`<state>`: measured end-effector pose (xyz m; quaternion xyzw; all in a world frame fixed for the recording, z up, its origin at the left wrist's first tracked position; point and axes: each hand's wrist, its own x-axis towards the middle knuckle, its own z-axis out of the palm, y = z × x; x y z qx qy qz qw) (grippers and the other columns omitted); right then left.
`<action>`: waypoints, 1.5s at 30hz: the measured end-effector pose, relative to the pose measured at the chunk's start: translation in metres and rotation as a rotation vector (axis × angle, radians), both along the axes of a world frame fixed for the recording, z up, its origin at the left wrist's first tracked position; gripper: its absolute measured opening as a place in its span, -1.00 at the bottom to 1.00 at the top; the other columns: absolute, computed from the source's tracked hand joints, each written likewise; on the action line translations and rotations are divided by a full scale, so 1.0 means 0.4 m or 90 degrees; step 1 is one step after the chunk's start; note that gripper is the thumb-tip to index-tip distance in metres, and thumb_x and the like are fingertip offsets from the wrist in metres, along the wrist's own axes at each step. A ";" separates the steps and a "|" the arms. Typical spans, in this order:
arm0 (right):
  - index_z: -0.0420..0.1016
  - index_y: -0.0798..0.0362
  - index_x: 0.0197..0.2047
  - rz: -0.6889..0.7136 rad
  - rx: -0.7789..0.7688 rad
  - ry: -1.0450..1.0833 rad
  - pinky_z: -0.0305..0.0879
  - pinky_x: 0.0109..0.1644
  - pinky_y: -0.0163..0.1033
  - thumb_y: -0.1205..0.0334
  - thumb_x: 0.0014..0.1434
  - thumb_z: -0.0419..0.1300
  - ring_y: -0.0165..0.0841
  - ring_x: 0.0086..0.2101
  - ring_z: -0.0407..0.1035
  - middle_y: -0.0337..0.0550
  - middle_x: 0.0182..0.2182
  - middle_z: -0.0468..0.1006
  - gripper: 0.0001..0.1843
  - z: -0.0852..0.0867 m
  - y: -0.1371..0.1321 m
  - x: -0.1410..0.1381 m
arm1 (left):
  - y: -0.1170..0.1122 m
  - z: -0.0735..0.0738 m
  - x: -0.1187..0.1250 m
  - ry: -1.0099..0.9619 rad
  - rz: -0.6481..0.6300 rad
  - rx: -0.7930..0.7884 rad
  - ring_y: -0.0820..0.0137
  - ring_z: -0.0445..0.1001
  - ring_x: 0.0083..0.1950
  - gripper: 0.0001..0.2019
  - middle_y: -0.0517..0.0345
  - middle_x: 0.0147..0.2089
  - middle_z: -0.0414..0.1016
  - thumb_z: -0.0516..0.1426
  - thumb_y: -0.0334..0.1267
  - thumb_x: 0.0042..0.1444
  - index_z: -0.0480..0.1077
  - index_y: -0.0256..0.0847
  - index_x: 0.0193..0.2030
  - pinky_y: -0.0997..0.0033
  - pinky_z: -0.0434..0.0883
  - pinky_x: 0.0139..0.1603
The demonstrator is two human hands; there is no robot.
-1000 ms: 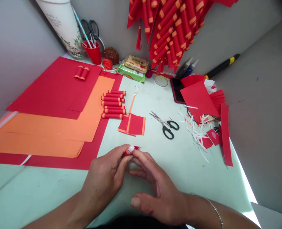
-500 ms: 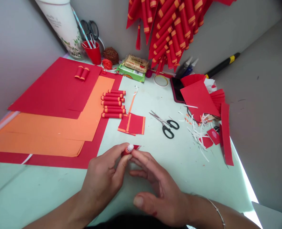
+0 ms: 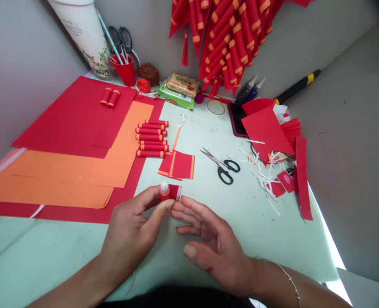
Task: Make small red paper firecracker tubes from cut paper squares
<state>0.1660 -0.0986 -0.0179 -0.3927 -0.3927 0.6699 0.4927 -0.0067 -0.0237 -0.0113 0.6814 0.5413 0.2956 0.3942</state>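
Note:
My left hand (image 3: 133, 222) pinches a partly rolled red paper tube (image 3: 164, 195) with an orange band. A white ribbed tip pokes out of its top, and a loose flap (image 3: 174, 192) with a pale edge strip sticks out to the right. My right hand (image 3: 208, 244) is open beside it, fingers near the flap, thumb apart; whether the fingertips touch it I cannot tell. Beyond the hands lie red paper pieces with orange strips (image 3: 183, 164). Farther off is a row of several finished red tubes (image 3: 151, 137). Scissors (image 3: 221, 165) lie to the right.
Large red sheets (image 3: 70, 115) and orange sheets (image 3: 90, 171) cover the left side. Paper scraps (image 3: 266, 179) and a phone (image 3: 237, 119) are on the right. Tape (image 3: 215, 108), snack packs (image 3: 178, 90) and a red cup (image 3: 124, 70) stand behind. A red tube decoration (image 3: 231, 42) hangs above.
My left hand has moved slightly left and turned the tube upright. The flap now shows between the hands, and my right fingers have come away from the tube's top.

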 end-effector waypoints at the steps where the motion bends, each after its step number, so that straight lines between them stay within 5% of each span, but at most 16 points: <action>1: 0.24 -0.19 0.32 -0.004 -0.001 0.001 0.31 0.23 0.00 0.30 0.21 0.32 -0.20 0.24 0.29 -0.08 0.24 0.42 -0.34 -0.001 0.002 0.000 | 0.003 0.003 0.000 -0.010 0.005 -0.016 0.31 0.63 -0.22 -0.80 0.24 -0.25 0.67 0.21 -0.12 0.16 0.52 -0.07 -0.11 0.52 0.48 -0.21; 9: 0.30 -0.12 0.26 -0.032 -0.028 -0.016 0.38 0.15 -0.01 0.22 0.20 0.33 -0.21 0.14 0.40 -0.03 0.16 0.47 -0.42 -0.011 0.011 -0.002 | 0.014 0.038 0.005 -0.071 0.057 -0.082 0.34 0.56 -0.36 -0.88 0.26 -0.40 0.62 0.25 -0.12 0.08 0.53 -0.09 -0.34 0.50 0.46 -0.33; 18: 0.35 -0.08 0.16 -0.049 -0.057 -0.095 0.44 0.02 -0.07 0.22 0.14 0.35 -0.24 0.00 0.47 -0.06 0.05 0.50 -0.48 -0.007 0.020 -0.004 | 0.026 0.040 0.010 -0.155 0.073 -0.161 0.31 0.56 -0.33 -0.85 0.21 -0.40 0.63 0.28 -0.08 0.04 0.53 -0.08 -0.38 0.44 0.49 -0.32; 24: 0.43 -0.09 0.13 -0.049 0.068 -0.188 0.46 -0.06 -0.14 0.27 0.16 0.31 -0.33 -0.18 0.48 -0.15 -0.14 0.56 -0.55 -0.009 0.015 -0.008 | 0.027 0.030 0.001 -0.204 0.060 -0.195 0.28 0.60 -0.22 -0.83 0.18 -0.28 0.67 0.26 -0.06 0.11 0.57 -0.05 -0.24 0.37 0.50 -0.15; 33: 0.24 -0.06 0.32 0.031 0.039 -0.198 0.50 -0.12 -0.14 0.27 0.17 0.27 -0.36 -0.33 0.50 -0.19 -0.24 0.62 -0.34 -0.007 0.015 -0.014 | 0.018 0.021 0.006 -0.283 0.031 -0.243 0.33 0.60 -0.15 -0.86 0.21 -0.23 0.65 0.28 -0.14 0.13 0.54 -0.09 -0.20 0.43 0.49 -0.08; 38: 0.14 -0.04 0.37 0.061 -0.027 -0.207 0.49 -0.21 -0.16 0.23 0.13 0.32 -0.35 -0.38 0.50 -0.23 -0.35 0.65 -0.22 -0.002 0.014 -0.016 | 0.015 0.025 0.012 -0.248 0.046 -0.240 0.34 0.59 -0.22 -0.88 0.22 -0.34 0.63 0.29 -0.14 0.10 0.52 -0.11 -0.33 0.47 0.49 -0.20; 45: -0.22 -0.07 0.49 0.159 0.005 -0.170 0.54 -0.20 -0.11 0.23 0.13 0.32 -0.31 -0.36 0.52 -0.15 -0.28 0.66 0.03 -0.001 0.001 -0.014 | 0.015 0.024 0.007 -0.259 0.065 -0.233 0.32 0.61 -0.20 -0.87 0.19 -0.30 0.67 0.31 -0.13 0.08 0.58 -0.08 -0.26 0.42 0.53 -0.17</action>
